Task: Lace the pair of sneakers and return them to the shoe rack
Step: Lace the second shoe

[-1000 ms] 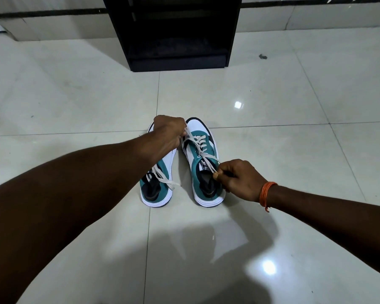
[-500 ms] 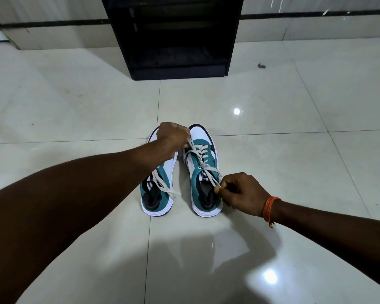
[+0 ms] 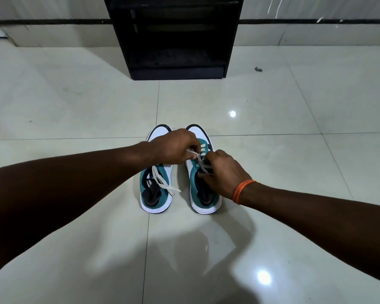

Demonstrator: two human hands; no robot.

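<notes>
Two teal and white sneakers stand side by side on the floor, toes pointing away from me. My left hand point(image 3: 176, 147) reaches over the left sneaker point(image 3: 156, 194) and pinches a white lace end of the right sneaker point(image 3: 204, 202). Over that shoe's tongue, my right hand point(image 3: 223, 174) grips the other part of the same lace point(image 3: 199, 159). Loose white lace point(image 3: 162, 182) lies across the left sneaker's opening. The black shoe rack point(image 3: 176, 38) stands against the wall straight ahead.
Glossy pale floor tiles point(image 3: 272, 110) surround the shoes. A small dark speck point(image 3: 258, 69) lies to the right of the rack. An orange thread band point(image 3: 242, 190) circles my right wrist.
My right hand moved forward from beside the right sneaker's heel to over its tongue, close to my left hand. The lace, stretched before, is now slack between the hands.
</notes>
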